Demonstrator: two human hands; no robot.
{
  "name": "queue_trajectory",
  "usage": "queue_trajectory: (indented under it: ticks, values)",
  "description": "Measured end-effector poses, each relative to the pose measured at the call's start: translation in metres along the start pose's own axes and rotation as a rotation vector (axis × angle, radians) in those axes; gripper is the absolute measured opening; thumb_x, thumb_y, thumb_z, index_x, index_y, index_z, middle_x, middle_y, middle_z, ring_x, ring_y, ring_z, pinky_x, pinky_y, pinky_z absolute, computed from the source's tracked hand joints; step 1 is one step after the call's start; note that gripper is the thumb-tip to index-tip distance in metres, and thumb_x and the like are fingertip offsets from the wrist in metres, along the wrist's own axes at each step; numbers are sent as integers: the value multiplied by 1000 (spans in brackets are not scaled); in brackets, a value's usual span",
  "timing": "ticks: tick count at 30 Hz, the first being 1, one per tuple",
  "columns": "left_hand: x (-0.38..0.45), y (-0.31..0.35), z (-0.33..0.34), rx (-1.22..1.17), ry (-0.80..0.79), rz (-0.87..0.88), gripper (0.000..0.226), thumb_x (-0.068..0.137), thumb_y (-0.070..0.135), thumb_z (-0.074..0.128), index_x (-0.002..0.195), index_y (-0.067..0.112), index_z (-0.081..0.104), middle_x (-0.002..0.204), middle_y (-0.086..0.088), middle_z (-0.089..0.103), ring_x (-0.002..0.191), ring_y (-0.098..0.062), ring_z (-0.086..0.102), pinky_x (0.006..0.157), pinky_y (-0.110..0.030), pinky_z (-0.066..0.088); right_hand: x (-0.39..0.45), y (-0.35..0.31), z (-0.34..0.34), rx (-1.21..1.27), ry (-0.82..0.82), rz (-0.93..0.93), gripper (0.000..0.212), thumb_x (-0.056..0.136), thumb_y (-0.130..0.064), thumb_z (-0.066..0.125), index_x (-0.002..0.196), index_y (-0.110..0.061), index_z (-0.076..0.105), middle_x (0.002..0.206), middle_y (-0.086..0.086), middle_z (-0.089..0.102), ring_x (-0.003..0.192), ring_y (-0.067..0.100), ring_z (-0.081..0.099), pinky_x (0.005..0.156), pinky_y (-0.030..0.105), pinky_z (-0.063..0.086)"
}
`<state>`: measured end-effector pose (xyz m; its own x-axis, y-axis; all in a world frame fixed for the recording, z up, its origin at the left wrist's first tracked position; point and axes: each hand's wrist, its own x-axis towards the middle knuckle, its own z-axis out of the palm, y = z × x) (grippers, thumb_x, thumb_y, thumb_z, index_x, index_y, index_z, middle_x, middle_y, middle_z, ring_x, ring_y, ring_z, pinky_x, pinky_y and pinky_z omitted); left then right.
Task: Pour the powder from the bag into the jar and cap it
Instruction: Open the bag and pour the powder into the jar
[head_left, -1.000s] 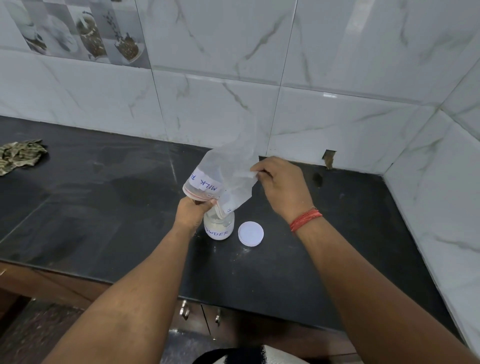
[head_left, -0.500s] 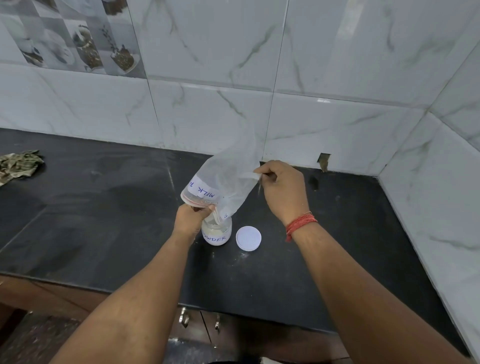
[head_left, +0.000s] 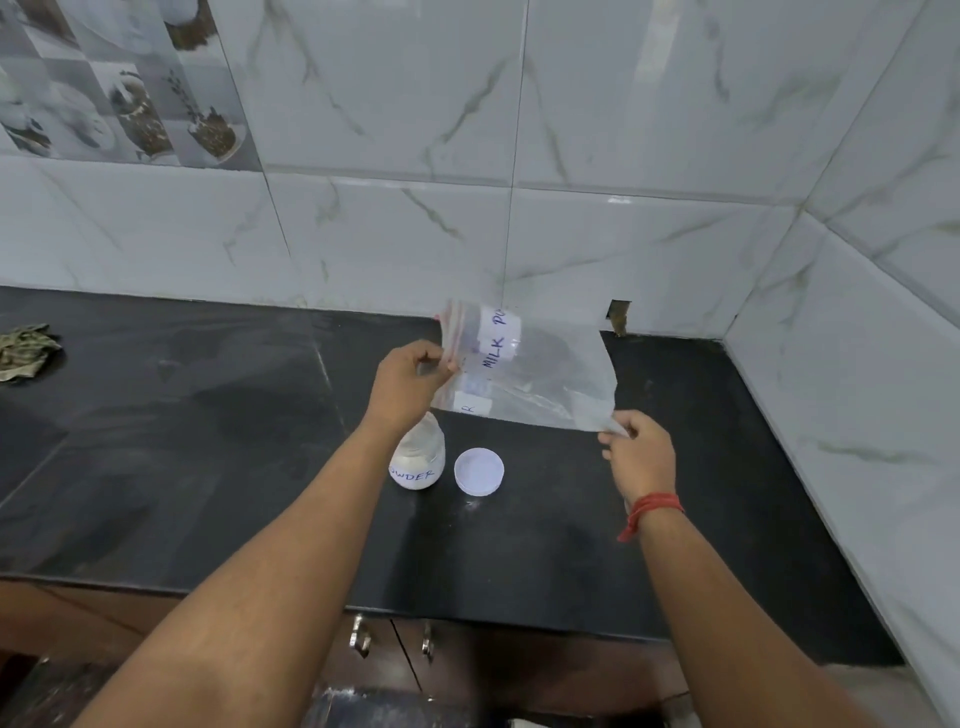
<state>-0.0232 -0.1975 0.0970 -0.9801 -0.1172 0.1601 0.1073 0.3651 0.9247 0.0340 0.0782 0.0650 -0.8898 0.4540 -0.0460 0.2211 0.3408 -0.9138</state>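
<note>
A clear zip bag (head_left: 540, 374) labelled "MILK PO..." hangs spread out above the black counter and looks empty. My left hand (head_left: 410, 382) pinches its red zip edge on the left. My right hand (head_left: 636, 452) pinches its bottom right corner. Below my left wrist stands a small clear jar (head_left: 420, 460) with white powder inside and a label ending in "OWDER"; its mouth is hidden by my wrist. The white round cap (head_left: 479, 471) lies flat on the counter just right of the jar.
The black counter (head_left: 208, 441) runs left to right, with white marble tile walls behind and to the right. A crumpled green cloth (head_left: 26, 351) lies at the far left. Cabinet doors with metal handles (head_left: 361, 636) sit below the counter's front edge.
The bag was tipped mouth-down over the jar; now it is lifted off and turned sideways. My right hand moved down and right with the bag's bottom, and my left hand rose from the jar.
</note>
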Motion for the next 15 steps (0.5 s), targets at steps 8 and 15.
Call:
queue_trajectory:
  ticks: [8,15]
  values:
    - [-7,60,47,420,-106,329,6,89,13,76,92,18,78,89,8,69,103,-18,49,86,-30,39,-14,44,-25,-18,-121,86,54,83,12,37,117,-14,69,119,3,69,105,18,67,101,45,53]
    - [-30,99,85,503,-238,477,16,88,6,75,95,20,77,105,-3,67,112,-20,48,93,-34,47,-10,40,-55,-3,-151,45,48,91,8,41,125,-15,66,126,2,66,109,15,63,103,36,50]
